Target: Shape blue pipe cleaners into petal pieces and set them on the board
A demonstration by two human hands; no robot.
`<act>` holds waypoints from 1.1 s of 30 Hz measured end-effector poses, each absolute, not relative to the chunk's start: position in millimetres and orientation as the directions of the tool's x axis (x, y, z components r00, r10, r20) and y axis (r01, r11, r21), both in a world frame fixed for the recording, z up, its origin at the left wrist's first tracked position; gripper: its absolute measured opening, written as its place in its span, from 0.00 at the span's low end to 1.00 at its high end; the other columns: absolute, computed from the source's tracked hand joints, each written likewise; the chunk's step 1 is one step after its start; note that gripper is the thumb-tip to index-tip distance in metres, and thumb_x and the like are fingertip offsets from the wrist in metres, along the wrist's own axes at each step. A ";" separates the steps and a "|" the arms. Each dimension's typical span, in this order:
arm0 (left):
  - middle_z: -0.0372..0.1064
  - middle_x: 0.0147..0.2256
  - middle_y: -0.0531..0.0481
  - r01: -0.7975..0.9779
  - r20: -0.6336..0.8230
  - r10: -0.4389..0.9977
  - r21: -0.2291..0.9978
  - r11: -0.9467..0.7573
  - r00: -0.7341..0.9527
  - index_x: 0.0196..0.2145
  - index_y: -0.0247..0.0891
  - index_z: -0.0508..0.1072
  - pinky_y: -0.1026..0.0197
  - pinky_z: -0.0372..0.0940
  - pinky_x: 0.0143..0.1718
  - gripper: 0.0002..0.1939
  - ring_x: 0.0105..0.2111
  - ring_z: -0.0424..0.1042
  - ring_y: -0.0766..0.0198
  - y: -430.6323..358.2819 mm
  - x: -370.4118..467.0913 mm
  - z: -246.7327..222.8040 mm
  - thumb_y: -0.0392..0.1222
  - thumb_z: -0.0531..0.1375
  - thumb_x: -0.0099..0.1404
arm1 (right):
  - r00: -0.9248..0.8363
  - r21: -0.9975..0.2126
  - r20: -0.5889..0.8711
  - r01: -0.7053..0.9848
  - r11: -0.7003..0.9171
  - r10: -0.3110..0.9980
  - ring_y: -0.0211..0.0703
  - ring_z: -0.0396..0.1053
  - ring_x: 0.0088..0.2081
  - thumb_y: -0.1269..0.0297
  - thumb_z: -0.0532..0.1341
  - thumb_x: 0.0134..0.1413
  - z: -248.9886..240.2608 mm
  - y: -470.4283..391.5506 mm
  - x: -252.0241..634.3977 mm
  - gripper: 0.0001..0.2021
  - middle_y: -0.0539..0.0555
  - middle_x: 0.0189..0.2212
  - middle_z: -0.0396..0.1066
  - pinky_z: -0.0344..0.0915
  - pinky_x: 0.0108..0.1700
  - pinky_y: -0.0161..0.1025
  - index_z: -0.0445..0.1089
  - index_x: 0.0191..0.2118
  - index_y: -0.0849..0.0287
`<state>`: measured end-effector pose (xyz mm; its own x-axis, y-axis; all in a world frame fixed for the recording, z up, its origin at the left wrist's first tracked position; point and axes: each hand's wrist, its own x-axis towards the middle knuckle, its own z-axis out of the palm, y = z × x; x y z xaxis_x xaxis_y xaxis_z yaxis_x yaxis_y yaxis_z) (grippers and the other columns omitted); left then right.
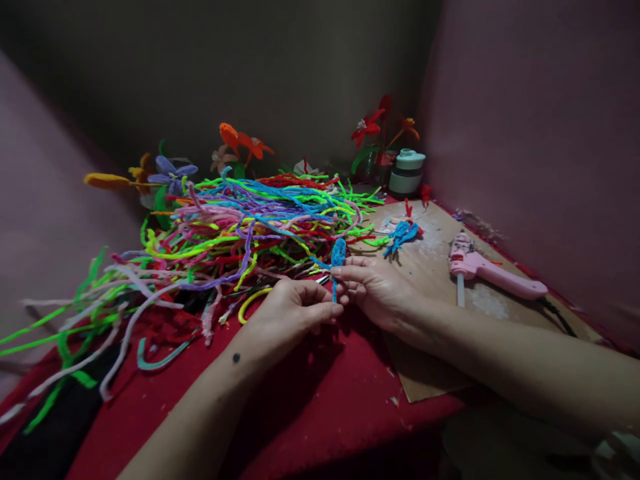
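A small blue petal shape bent from pipe cleaner (pixel 339 253) stands upright between my two hands. The fingertips of my right hand (pixel 373 287) pinch it near its lower half. Below, my left hand (pixel 300 303) pinches the thin blue tail under the petal. Just behind my fingers lies the near edge of a big heap of coloured pipe cleaners (pixel 240 213). More blue pipe cleaner pieces, bunched together (pixel 401 237), rest on a brown board to the right.
A pink glue gun (pixel 505 277) lies on the brown board (pixel 435 380), its cable trailing right. Behind stand a pale green-lidded jar (pixel 407 175), red flowers (pixel 367 128), orange flowers (pixel 255 147) and a purple flower (pixel 173 173). Red cloth (pixel 310 407) covers the table.
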<state>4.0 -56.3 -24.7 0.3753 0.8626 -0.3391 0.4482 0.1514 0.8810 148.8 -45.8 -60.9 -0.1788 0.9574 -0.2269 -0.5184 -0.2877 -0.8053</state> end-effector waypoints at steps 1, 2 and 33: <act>0.63 0.16 0.55 0.449 -0.330 0.863 0.882 0.139 0.381 0.21 0.34 0.70 0.69 0.52 0.17 0.11 0.15 0.59 0.72 -56.7 4.4 -25.1 0.45 0.61 0.51 | -0.177 -0.805 -0.229 -0.519 -0.288 0.957 0.32 0.61 0.18 0.73 0.65 0.36 -60.6 -46.1 148.8 0.09 0.46 0.16 0.62 0.55 0.21 0.32 0.62 0.23 0.63; 0.62 0.16 0.56 0.450 -0.320 0.864 0.884 0.125 0.389 0.21 0.34 0.70 0.69 0.52 0.17 0.10 0.15 0.59 0.73 -57.0 4.5 -25.8 0.44 0.60 0.53 | -0.178 -0.803 -0.230 -0.521 -0.289 0.957 0.32 0.61 0.18 0.74 0.65 0.37 -60.3 -46.4 148.8 0.08 0.46 0.15 0.62 0.56 0.21 0.32 0.62 0.23 0.63; 0.65 0.21 0.56 0.257 -0.103 0.995 0.961 0.098 0.007 0.34 0.37 0.68 0.70 0.52 0.16 0.11 0.15 0.58 0.72 -52.8 -1.4 -25.7 0.46 0.57 0.55 | -0.237 -0.895 -0.130 -0.389 -0.217 0.963 0.29 0.57 0.15 0.69 0.65 0.38 -63.3 -48.9 149.3 0.08 0.45 0.15 0.61 0.54 0.19 0.32 0.65 0.23 0.62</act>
